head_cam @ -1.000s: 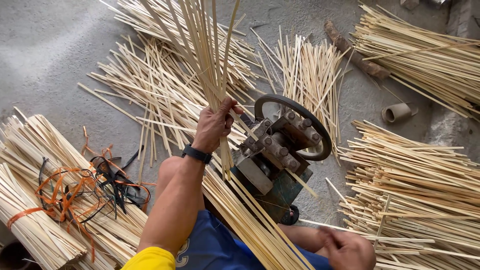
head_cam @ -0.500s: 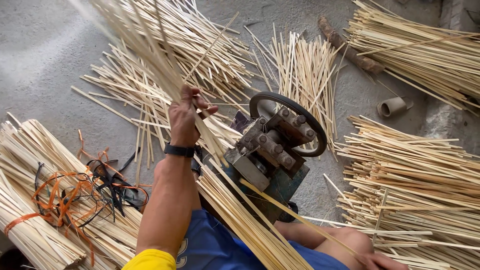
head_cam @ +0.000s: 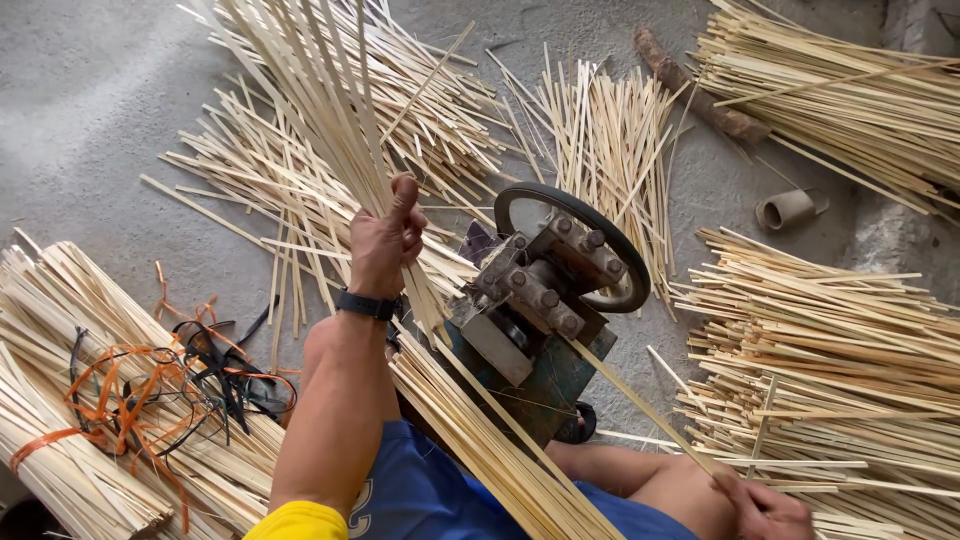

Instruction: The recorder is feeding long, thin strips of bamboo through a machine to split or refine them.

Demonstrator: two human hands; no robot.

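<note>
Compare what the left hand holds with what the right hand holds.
The left hand grips a thick bundle of strips, raised and fanning upward. The right hand pinches a single strip, low and slanting into the machine. Both are pale, thin, split strips.

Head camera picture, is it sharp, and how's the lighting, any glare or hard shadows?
Head view: soft even daylight, no glare; the left hand gripping bamboo strips and the metal machine are sharp; strip tips at the top edge look slightly smeared; only faint shadows on the concrete floor.

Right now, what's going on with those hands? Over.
Left hand gripping strip bundle. Right hand pulling single strip from roller machine. Nothing blocking.
</note>
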